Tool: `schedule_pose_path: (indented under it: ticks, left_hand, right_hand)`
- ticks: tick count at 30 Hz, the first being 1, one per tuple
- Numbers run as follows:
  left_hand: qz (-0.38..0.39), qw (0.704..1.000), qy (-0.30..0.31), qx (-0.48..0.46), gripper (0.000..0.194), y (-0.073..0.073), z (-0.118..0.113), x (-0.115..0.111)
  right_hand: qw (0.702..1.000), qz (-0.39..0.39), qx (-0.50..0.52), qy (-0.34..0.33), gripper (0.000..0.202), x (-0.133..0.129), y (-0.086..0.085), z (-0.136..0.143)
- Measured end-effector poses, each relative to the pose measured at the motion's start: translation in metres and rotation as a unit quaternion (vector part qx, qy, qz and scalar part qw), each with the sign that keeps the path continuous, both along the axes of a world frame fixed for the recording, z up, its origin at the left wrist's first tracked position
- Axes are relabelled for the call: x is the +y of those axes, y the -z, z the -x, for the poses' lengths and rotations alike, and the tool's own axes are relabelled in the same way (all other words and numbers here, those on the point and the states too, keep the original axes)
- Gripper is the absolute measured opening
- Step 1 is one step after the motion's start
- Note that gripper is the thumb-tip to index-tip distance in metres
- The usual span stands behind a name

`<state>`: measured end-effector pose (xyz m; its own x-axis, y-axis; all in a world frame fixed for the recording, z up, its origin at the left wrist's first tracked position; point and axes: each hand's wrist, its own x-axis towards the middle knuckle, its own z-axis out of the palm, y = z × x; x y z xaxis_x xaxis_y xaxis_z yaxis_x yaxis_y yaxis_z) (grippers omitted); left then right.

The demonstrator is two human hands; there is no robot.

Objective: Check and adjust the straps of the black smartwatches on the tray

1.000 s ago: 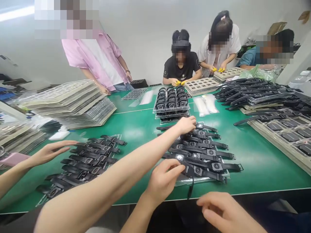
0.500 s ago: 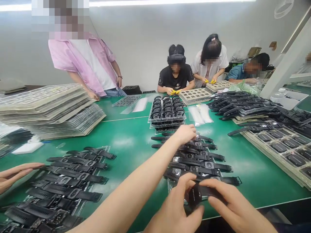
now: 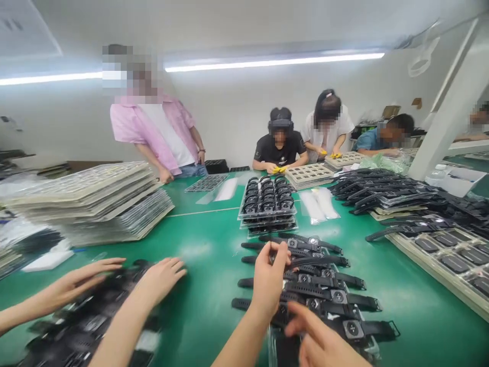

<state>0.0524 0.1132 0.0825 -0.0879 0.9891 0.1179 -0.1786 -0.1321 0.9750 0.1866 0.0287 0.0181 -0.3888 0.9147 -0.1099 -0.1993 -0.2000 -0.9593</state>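
Observation:
My left hand (image 3: 266, 278) is closed around a black smartwatch (image 3: 272, 255), mostly hidden by the fingers; a black strap runs out to the right from there. Below this hand, rows of black smartwatches (image 3: 338, 296) lie across a clear tray, straps stretched out sideways, many with the sensor side up. Nearer me, my right hand (image 3: 319, 334) is blurred, its fingers reaching out open over the tray's near left part. I see nothing in it.
At left, a co-worker's two hands (image 3: 160, 280) (image 3: 86, 278) rest by another group of blurred watches (image 3: 91, 321). Beyond stand stacked trays of watches (image 3: 267, 204) and a tall tray pile (image 3: 95, 204). More trays (image 3: 428, 272) and strapped watches (image 3: 385, 188) line the right. Several people are opposite.
My hands were together on a watch near me; the left has moved forward with a watch, away from the right. The co-worker's arm has withdrawn leftward. The view has tilted up.

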Motion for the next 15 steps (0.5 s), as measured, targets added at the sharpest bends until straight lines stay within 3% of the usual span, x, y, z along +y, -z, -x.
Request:
schedule_pose_path:
  ticks: [2, 4, 5, 9, 11, 15]
  left_hand:
    - [-0.021, 1.0, -0.008, -0.018, 0.051, 0.003, -0.004, 0.004]
    - [-0.017, 1.0, 0.004, 0.01, 0.052, 0.012, -0.003, 0.006]
    - [-0.01, 0.999, 0.006, 0.037, 0.052, 0.017, 0.0, 0.008]
    - [-0.033, 0.992, -0.052, 0.111, 0.056, 0.039, 0.016, 0.021]
    - [-0.061, 0.985, -0.063, 0.15, 0.062, 0.048, 0.02, 0.025]
    - [-0.097, 0.961, -0.045, 0.256, 0.054, 0.067, 0.022, 0.02]
  right_hand:
    - [0.987, 0.059, 0.103, 0.108, 0.073, 0.028, -0.01, 0.017]
    - [0.967, 0.032, 0.149, 0.204, 0.074, 0.06, -0.026, 0.02]
    - [0.969, 0.0, 0.129, 0.209, 0.071, 0.074, -0.033, 0.018]
    - [0.99, -0.089, -0.027, 0.101, 0.061, 0.109, -0.042, 0.007]
    - [0.989, -0.102, -0.043, 0.093, 0.066, 0.114, -0.034, 0.007]
    - [0.985, -0.141, -0.06, 0.075, 0.065, 0.111, -0.013, 0.007]
